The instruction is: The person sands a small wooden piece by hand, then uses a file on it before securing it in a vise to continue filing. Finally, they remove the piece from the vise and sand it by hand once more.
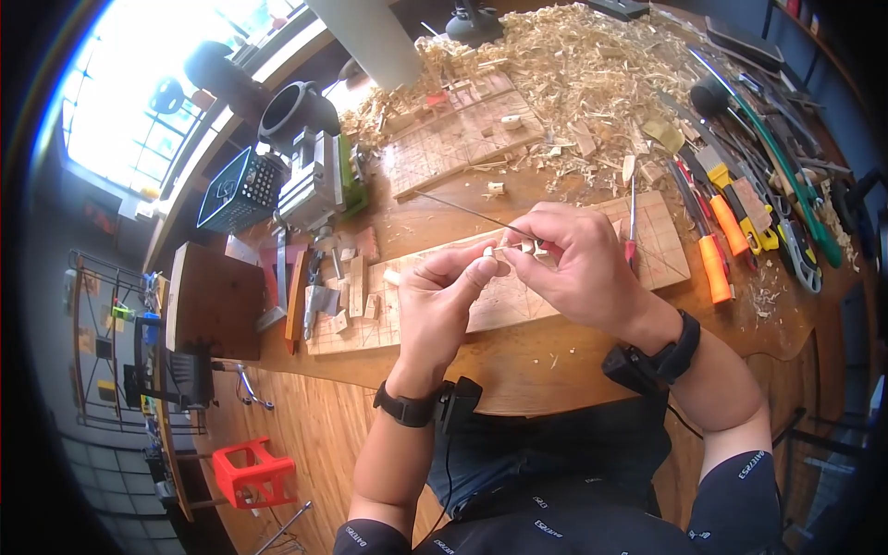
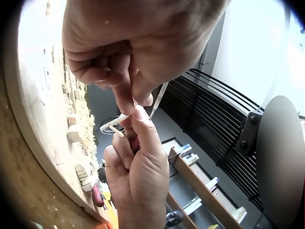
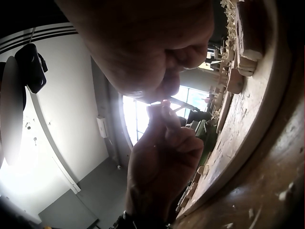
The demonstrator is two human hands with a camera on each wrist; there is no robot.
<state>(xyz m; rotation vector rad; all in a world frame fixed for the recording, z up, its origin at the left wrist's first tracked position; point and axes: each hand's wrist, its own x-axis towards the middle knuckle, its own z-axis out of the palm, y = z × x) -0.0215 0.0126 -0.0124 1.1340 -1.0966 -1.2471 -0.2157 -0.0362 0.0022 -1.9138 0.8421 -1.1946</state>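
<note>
My left hand (image 1: 433,301) pinches a small pale piece of wood (image 1: 490,251) between thumb and index finger, over the long wooden board (image 1: 499,313). Close against it, my right hand (image 1: 581,266) holds a thin metal rod-like tool (image 1: 467,214), which points out to the left. Its thumb and index fingertip meet the left fingertips at the small piece, which the fingers mostly hide. In the left wrist view a pale sliver of wood (image 2: 116,130) shows by the right fingers. From the right wrist both hands look dark, their fingertips together.
Small wood blocks (image 1: 358,287) lie on the board's left part. A second marked board (image 1: 444,153) and a heap of shavings (image 1: 592,65) are behind. A vise (image 1: 314,180) stands left; orange-handled tools (image 1: 714,268) and a green-handled tool (image 1: 819,231) lie right.
</note>
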